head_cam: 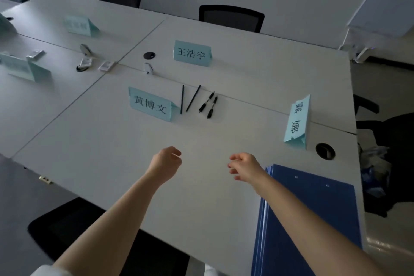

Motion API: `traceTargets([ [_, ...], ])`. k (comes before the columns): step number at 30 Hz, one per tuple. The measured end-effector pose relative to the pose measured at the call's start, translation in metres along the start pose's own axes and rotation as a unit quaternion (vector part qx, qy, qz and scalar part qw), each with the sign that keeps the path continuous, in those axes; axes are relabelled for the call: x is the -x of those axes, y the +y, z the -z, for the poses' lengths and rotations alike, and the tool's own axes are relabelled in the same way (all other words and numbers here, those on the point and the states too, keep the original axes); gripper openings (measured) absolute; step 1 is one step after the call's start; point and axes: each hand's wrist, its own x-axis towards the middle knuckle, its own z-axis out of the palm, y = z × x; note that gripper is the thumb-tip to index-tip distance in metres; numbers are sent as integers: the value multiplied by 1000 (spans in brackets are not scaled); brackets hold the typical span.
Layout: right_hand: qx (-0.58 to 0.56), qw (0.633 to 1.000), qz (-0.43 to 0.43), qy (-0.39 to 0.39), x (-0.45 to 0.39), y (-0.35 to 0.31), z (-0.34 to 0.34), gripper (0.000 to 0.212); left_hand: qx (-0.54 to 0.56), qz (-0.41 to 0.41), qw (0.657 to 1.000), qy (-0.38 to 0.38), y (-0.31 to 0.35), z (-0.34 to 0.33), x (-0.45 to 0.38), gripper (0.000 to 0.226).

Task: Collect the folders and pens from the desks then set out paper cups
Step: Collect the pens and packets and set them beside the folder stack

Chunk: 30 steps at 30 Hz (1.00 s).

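Fingers of both the left hand [167, 161] and right hand [243, 164] hang loosely curled, holding nothing, while 4 pens [198, 101] lie straight beyond them at the desk's [89, 141] far edge, long axes pointing roughly away, about equally near each hand.

Pens [197, 101]: four, black
Blue folders [313, 219]: one stack, number unclear
Name cards [192, 53]: five in clear view
Chairs [231, 18]: four
Hands [165, 161]: two
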Motion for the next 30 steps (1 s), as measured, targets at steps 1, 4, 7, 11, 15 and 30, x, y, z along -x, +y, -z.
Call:
traceTargets([
  [1, -3, 1000, 6, 4, -12, -11, 0, 20, -16, -11, 1000, 6, 10, 4, -11, 21],
  [4, 2, 1000, 10, 23, -72, -49, 13, 13, -76, -30, 996, 19, 52, 3, -65, 23],
  [7, 35, 998, 17, 40, -133, -70, 20, 12, -197, -95, 975, 39, 81, -6, -119, 28],
  [11, 84, 995, 20, 45, -212, -85, 20, 7, -263, -131, 955, 34, 97, -26, -194, 27],
  [15, 104, 993, 16, 45, -272, -97, 13, 9, -229, -106, 965, 68, 103, -45, -258, 24],
  [30, 308, 940, 0, 145, -341, -116, -31, 28, -222, -88, 967, 90, 101, -75, -331, 15],
])
